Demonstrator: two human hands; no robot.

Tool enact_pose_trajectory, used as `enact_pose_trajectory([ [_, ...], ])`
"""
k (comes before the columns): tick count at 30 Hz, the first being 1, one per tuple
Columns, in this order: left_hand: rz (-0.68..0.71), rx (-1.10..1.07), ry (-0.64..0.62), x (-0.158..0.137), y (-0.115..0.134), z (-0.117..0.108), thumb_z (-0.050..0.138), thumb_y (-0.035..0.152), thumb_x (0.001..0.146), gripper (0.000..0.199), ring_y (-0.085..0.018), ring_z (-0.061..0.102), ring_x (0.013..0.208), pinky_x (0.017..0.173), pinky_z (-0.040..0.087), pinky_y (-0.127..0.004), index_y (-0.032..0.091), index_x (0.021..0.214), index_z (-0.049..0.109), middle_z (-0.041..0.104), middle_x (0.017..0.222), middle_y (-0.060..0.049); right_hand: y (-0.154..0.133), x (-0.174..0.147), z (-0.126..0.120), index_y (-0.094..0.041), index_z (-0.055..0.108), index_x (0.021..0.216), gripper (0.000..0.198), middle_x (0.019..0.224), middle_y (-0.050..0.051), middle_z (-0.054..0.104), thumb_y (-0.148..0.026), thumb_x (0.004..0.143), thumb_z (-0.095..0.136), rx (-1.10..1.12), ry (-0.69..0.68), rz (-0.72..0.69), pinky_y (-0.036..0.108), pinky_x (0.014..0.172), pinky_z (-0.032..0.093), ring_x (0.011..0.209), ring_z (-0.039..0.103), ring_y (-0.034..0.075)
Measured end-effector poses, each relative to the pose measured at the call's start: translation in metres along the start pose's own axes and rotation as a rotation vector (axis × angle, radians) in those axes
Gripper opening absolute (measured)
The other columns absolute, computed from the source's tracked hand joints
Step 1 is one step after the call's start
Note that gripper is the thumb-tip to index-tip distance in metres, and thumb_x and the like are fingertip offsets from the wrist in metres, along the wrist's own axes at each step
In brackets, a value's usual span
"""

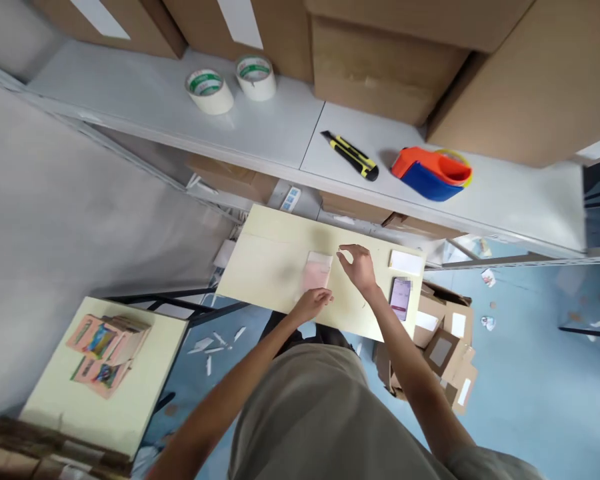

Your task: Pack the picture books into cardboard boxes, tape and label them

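"Pink packet (317, 272), pale along its far edge: where does it lie?"

"Flat on the cream tabletop (275, 243), near the middle, just in front of the person."

"And the hands?"

"The left hand (312, 305) is at the packet's near edge, fingers loosely bent. I can't tell whether it grips the packet or only rests there. The right hand (361, 271) is raised to the packet's right, apart from it, thumb and forefinger curved into a ring with their tips close together. Whether something small is pinched between them, I can't tell."

"What else shares that surface?"

"Toward the right end, a phone (401, 298) with its screen lit, and just beyond it a white slab-like item (405, 262)."

"Anything on the shelf (280, 127) above?"

"Two rolls of tape, one (213, 101) just left of the other (261, 88). Farther right, a yellow-and-black utility knife (353, 157), then an orange-and-blue tape dispenser (427, 180) near it. Cardboard boxes (370, 80) stand behind."
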State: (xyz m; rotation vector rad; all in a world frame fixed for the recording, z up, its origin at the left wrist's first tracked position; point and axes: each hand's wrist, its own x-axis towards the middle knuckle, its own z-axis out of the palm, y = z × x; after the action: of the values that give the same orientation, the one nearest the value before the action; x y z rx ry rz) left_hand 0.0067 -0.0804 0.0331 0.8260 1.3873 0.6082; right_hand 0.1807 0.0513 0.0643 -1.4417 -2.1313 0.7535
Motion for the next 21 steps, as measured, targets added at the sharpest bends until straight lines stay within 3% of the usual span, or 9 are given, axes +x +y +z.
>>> enact_pose_trajectory([
  [4, 0.252, -0.004, 0.039, 0.02, 0.073, -0.012, 0.081, 0.044, 0.089, 0.024, -0.027, 0.082, 0.106, 0.103, 0.062, -0.04, 0.021, 0.098, 0.081, 0.086, 0.109, -0.013, -0.028, 0.029, -0.059, -0.023, 0.08, 0.123, 0.024, 0.124, 0.012, 0.083, -0.034, 0.111, 0.062, -0.046, 0.111, -0.118, 0.05, 0.117, 0.051, 0.121, 0.075, 0.033],
  [7, 0.463, 0.03, 0.074, 0.023, 0.138, -0.02, 0.073, 0.042, 0.098, 0.026, -0.028, 0.079, 0.12, 0.112, 0.059, -0.042, 0.021, 0.111, 0.081, 0.084, 0.121, -0.012, -0.05, 0.065, -0.095, -0.022, 0.078, 0.127, 0.03, 0.129, 0.013, 0.081, -0.039, 0.113, 0.057, -0.087, 0.189, -0.195, 0.052, 0.12, 0.048, 0.127, 0.071, 0.034],
  [10, 0.603, 0.084, 0.133, 0.018, 0.194, -0.025, 0.069, 0.039, 0.104, 0.029, -0.027, 0.076, 0.127, 0.116, 0.056, -0.042, 0.021, 0.124, 0.079, 0.083, 0.127, -0.011, -0.064, 0.11, -0.113, -0.022, 0.074, 0.134, 0.034, 0.137, 0.014, 0.076, -0.039, 0.114, 0.053, -0.11, 0.241, -0.249, 0.055, 0.123, 0.046, 0.133, 0.066, 0.036],
  [12, 0.664, 0.099, 0.162, 0.014, 0.216, -0.028, 0.067, 0.039, 0.106, 0.031, -0.026, 0.076, 0.128, 0.117, 0.056, -0.042, 0.02, 0.128, 0.078, 0.083, 0.125, -0.01, -0.065, 0.142, -0.112, -0.019, 0.069, 0.14, 0.038, 0.144, 0.018, 0.07, -0.039, 0.114, 0.051, -0.137, 0.248, -0.262, 0.06, 0.123, 0.046, 0.137, 0.062, 0.038],
  [14, 0.704, 0.11, 0.192, 0.014, 0.222, -0.033, 0.066, 0.038, 0.108, 0.031, -0.026, 0.076, 0.127, 0.118, 0.055, -0.043, 0.019, 0.129, 0.077, 0.083, 0.124, -0.01, -0.058, 0.174, -0.104, -0.014, 0.061, 0.15, 0.046, 0.154, 0.022, 0.062, -0.04, 0.114, 0.05, -0.182, 0.243, -0.255, 0.066, 0.124, 0.043, 0.144, 0.055, 0.041],
  [16, 0.712, 0.134, 0.216, 0.02, 0.212, -0.04, 0.065, 0.037, 0.108, 0.031, -0.026, 0.076, 0.127, 0.118, 0.055, -0.043, 0.018, 0.13, 0.076, 0.083, 0.125, -0.01, -0.046, 0.199, -0.093, -0.011, 0.055, 0.156, 0.051, 0.159, 0.025, 0.055, -0.041, 0.116, 0.045, -0.219, 0.244, -0.246, 0.071, 0.125, 0.041, 0.15, 0.05, 0.043],
  [19, 0.647, 0.243, 0.26, 0.038, 0.168, -0.059, 0.062, 0.032, 0.108, 0.029, -0.025, 0.076, 0.127, 0.118, 0.056, -0.042, 0.018, 0.13, 0.076, 0.082, 0.129, -0.01, -0.033, 0.209, -0.079, -0.013, 0.053, 0.157, 0.053, 0.157, 0.023, 0.055, -0.042, 0.12, 0.029, -0.196, 0.281, -0.286, 0.073, 0.123, 0.041, 0.151, 0.049, 0.041],
  [21, 0.524, 0.399, 0.317, 0.05, 0.124, -0.073, 0.059, 0.025, 0.106, 0.028, -0.026, 0.075, 0.128, 0.119, 0.056, -0.042, 0.019, 0.128, 0.076, 0.081, 0.133, -0.01, -0.034, 0.189, -0.074, -0.015, 0.051, 0.159, 0.056, 0.155, 0.02, 0.057, -0.043, 0.121, 0.021, -0.146, 0.32, -0.296, 0.073, 0.122, 0.043, 0.15, 0.051, 0.039],
])
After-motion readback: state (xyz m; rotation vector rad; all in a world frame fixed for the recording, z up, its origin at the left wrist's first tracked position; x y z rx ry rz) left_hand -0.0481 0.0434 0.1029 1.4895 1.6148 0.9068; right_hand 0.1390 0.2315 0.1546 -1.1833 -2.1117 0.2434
